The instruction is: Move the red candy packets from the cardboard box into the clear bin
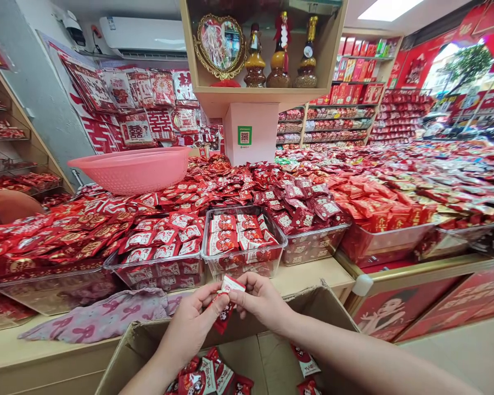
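– Bare forearms reach over an open cardboard box. What do the hands hold?

– Left hand and right hand pinch a small red-and-white sweet packet above the box's far side; whether it's 1 or 2, I can't tell. Fingertips probably suit something so light.

– And around them?

– Loose packets lie inside the box. Beyond, filled clear tubs line the counter, likely for easy reach. Behind, a pink basin and a pillar block some view.
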`<move>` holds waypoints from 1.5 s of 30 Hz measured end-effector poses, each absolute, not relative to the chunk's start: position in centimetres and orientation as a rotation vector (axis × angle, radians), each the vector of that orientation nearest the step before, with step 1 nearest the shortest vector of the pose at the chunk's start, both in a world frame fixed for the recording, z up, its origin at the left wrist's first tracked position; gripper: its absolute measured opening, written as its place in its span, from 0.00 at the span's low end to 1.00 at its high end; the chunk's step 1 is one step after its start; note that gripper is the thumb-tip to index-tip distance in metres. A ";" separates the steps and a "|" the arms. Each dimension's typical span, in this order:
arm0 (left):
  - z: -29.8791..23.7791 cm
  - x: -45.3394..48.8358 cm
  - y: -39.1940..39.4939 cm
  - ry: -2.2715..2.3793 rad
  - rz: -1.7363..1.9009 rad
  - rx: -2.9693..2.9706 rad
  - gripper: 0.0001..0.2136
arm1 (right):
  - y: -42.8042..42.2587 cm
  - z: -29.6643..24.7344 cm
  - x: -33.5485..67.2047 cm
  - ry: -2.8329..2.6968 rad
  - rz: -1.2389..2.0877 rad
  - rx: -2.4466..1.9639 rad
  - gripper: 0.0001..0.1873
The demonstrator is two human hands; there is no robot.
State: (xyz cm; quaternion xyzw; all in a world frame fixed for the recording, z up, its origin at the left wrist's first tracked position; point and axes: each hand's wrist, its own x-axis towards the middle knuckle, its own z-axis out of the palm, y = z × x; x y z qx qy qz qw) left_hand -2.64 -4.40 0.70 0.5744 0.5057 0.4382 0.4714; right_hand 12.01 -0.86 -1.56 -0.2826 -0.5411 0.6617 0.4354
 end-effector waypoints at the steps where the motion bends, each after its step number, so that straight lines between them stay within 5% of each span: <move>1: 0.7 -2.6 -4.4 1.251 1.095 1.389 0.16 | -0.9 -1.5 12.0 -1.320 1.660 -0.701 0.19; 36: 0.9 -3.3 -4.3 1.211 1.246 1.193 0.11 | -0.9 -2.0 12.1 -1.492 1.588 -0.726 0.15; 39: 0.8 -4.2 -4.1 1.139 1.271 1.207 0.14 | -0.6 -0.5 13.0 -1.627 1.381 -0.734 0.11; 45: 0.1 -4.9 -3.2 1.291 1.216 1.266 0.12 | 5.4 6.5 16.5 -2.006 0.377 -1.038 0.12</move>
